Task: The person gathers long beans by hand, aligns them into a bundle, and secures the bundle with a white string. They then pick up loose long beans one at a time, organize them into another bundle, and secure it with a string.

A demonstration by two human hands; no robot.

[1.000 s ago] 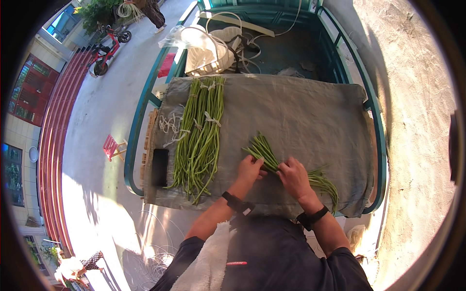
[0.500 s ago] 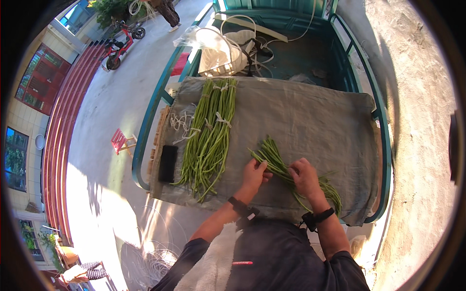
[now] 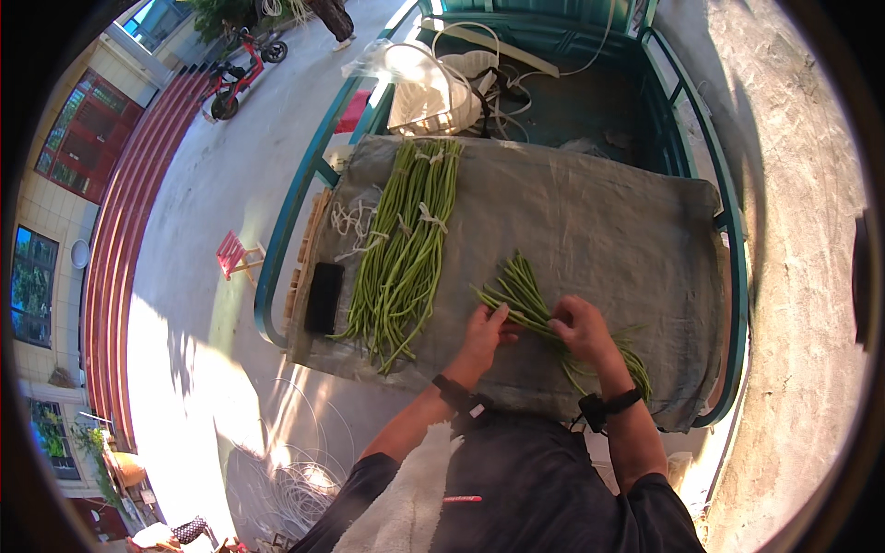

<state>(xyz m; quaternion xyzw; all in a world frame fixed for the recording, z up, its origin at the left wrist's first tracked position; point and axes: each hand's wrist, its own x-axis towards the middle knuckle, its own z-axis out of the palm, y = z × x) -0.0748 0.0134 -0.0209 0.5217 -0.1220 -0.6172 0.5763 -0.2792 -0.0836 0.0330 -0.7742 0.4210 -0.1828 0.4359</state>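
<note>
A small bunch of long green beans (image 3: pixel 519 288) lies slanted on a grey cloth (image 3: pixel 599 221) spread over a teal cart. My left hand (image 3: pixel 483 335) grips the bunch from the left side. My right hand (image 3: pixel 581 329) closes over the same bunch just to the right, and the stalks run on past my wrist toward the cloth's near edge. Both wrists wear black bands. A larger pile of long beans (image 3: pixel 406 244), tied in bundles, lies to the left on the cloth.
A black phone (image 3: pixel 324 297) and loose white strings (image 3: pixel 353 221) lie at the cloth's left edge. The teal cart rail (image 3: pixel 728 230) holds white bags (image 3: pixel 433 88) at the far end. A pink stool (image 3: pixel 232 257) and a red scooter (image 3: pixel 235 78) stand on the pavement at left.
The view has shifted a little, and both hands have stayed on the small bean bunch, working closer together along it.
</note>
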